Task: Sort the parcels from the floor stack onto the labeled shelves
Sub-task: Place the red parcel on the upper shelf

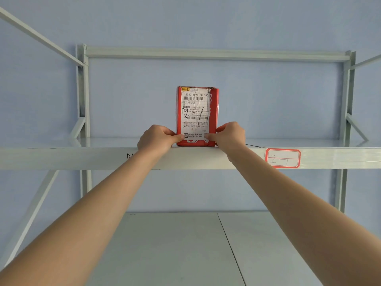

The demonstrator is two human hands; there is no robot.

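Note:
A red parcel (196, 112) stands upright at the front edge of the upper shelf (103, 157). Its white shipping label faces me with "2-1" handwritten on it. My left hand (156, 138) grips the parcel's lower left corner, thumb on the front face. The lower right corner is held the same way by my right hand (227, 136). A red-bordered tag (282, 158) reading "2-1" is stuck on the shelf's front beam to the right of the parcel.
The pale green metal rack has uprights at left (83, 96) and right (347, 96) and a top rail. A lower shelf (185, 248) lies beneath my arms. Behind the rack is a blue wall. Diagonal braces run on both sides.

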